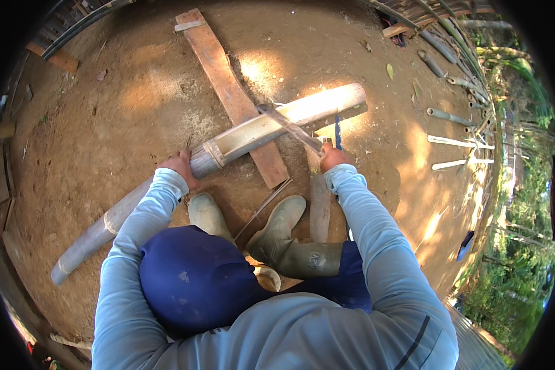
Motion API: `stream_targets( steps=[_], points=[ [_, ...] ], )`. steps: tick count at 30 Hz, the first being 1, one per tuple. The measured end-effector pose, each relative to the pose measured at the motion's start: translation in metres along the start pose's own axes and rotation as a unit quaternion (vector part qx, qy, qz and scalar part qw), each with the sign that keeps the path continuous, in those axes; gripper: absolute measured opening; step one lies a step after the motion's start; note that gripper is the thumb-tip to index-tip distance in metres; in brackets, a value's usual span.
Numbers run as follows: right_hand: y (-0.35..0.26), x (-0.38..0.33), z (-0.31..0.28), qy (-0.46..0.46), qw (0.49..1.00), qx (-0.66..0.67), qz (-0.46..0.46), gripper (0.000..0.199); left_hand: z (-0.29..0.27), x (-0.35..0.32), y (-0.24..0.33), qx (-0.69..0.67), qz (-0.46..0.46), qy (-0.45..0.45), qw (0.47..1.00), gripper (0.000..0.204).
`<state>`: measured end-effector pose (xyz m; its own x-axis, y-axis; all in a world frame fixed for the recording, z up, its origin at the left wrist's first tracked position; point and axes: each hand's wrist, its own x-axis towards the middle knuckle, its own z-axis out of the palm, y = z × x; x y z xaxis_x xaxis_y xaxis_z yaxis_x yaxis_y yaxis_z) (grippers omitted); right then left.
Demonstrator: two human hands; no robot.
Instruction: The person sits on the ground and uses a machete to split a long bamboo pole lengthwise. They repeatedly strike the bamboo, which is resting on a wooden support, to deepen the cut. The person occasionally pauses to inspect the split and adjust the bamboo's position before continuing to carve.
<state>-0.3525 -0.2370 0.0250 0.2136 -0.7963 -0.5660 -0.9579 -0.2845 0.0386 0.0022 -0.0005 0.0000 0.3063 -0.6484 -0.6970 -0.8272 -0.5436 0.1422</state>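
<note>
Head view: my left hand (180, 165) grips the bamboo pole (228, 150); my right hand (333, 157) clasps the machete (290, 126), the split only partway along.

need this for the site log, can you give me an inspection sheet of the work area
surface: bare dirt ground, sunlit in patches
job's things: long bamboo pole, partly split, lying across a wooden plank; long blade laid across the pole
clutter: thin strip by the rubber boots; cut bamboo pieces at right
hands: left hand on the pole; right hand gripping the blade's handle
cables: nothing seen
surroundings: bamboo fence, green trees
</note>
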Motion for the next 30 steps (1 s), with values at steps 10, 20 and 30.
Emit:
stream_targets(
  steps=[10, 20, 30],
  points=[
    [0.058, 0.015, -0.020, 0.060, 0.996, -0.050, 0.032, 0.025, 0.000, -0.001, 0.001, 0.003, -0.002, -0.007, 1.000, 0.092],
    [0.035, -0.013, -0.016, 0.055, 0.998, 0.004, 0.033, 0.026, -0.007, -0.001, 0.002, 0.001, -0.016, -0.033, 0.999, 0.090],
    [-0.023, -0.052, 0.015, -0.039, 0.995, -0.022, -0.084, 0.038, 0.007, -0.005, 0.001, 0.007, -0.010, 0.038, 0.999, 0.090]
  ],
)
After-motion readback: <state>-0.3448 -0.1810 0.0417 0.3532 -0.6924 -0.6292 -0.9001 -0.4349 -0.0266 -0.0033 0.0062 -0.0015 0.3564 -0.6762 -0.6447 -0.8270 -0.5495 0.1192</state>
